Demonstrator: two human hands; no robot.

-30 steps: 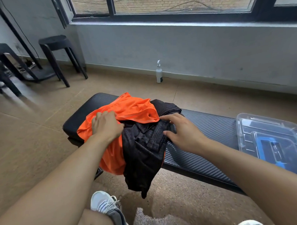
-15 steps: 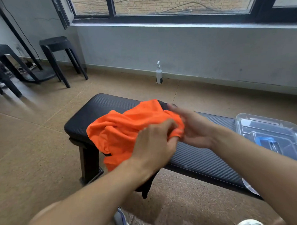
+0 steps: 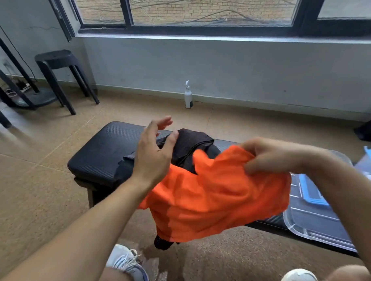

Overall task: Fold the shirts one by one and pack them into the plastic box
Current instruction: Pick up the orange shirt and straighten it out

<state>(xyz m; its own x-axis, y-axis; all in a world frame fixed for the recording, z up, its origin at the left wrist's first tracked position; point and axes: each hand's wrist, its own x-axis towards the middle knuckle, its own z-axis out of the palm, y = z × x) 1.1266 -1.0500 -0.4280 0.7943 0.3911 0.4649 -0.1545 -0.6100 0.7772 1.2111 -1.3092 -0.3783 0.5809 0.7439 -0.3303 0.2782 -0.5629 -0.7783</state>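
Lifted off the black shirt (image 3: 191,148), the orange shirt (image 3: 216,194) is now hanging from the pinching right hand (image 3: 267,156) while the left hand (image 3: 153,156) is spreading free, readying the first fold

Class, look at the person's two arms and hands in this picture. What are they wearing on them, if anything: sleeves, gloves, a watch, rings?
Both forearms are bare as far as the frame shows: no sleeves reach into view. The left hand and the right hand wear no gloves, and no watch, bracelet or ring can be seen on either wrist or on the fingers, though the right hand is somewhat blurred.
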